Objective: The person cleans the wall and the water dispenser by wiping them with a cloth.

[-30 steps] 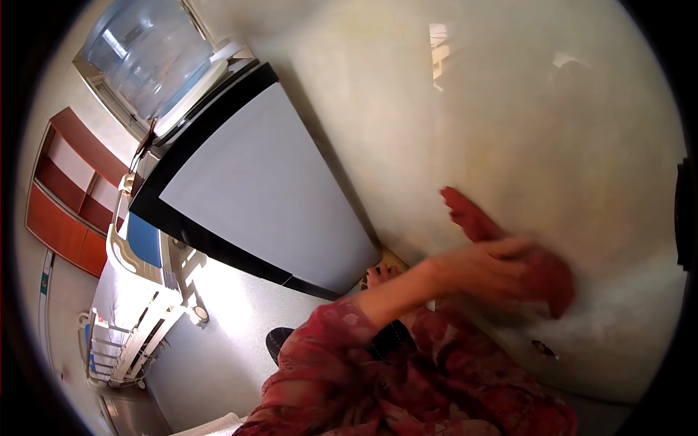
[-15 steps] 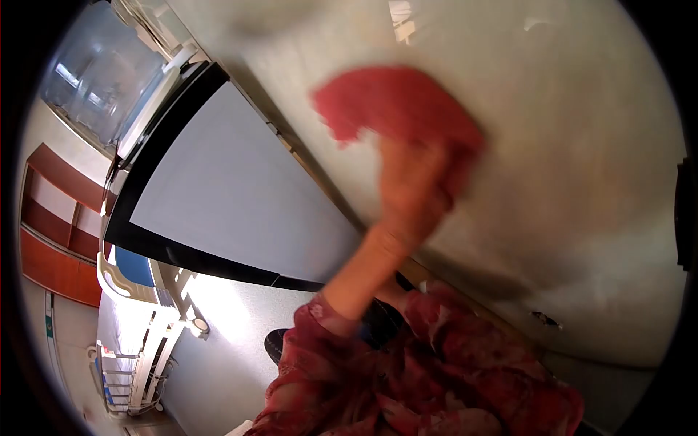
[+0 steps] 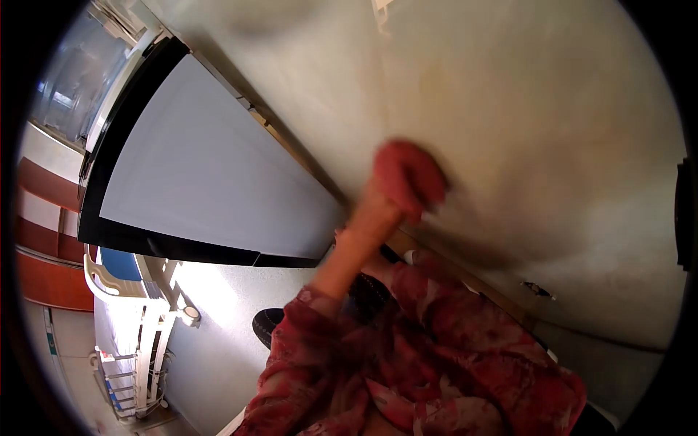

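Observation:
My left hand (image 3: 389, 200), smeared by motion, is closed on a bunched red cloth (image 3: 411, 174). The cloth lies against or very close to the pale wall (image 3: 494, 123); contact cannot be made out for sure. My right hand (image 3: 340, 237) is mostly hidden behind my left forearm, low by the bottom corner of a grey panel with a black frame (image 3: 218, 160). What its fingers do does not show. Both arms wear red patterned sleeves (image 3: 313, 312).
A clear water bottle (image 3: 76, 80) tops the grey-sided unit at left. A bed with white rails (image 3: 138, 341) and a caster stands on the grey floor (image 3: 218, 320), near reddish-brown shelving (image 3: 54, 283). Low on the wall is a small dark damaged spot (image 3: 538, 290).
My left hand has drawn the cloth down the view, toward my body. The cloth, spread wide before, is now bunched smaller. The view has shifted, so the unit sits farther left.

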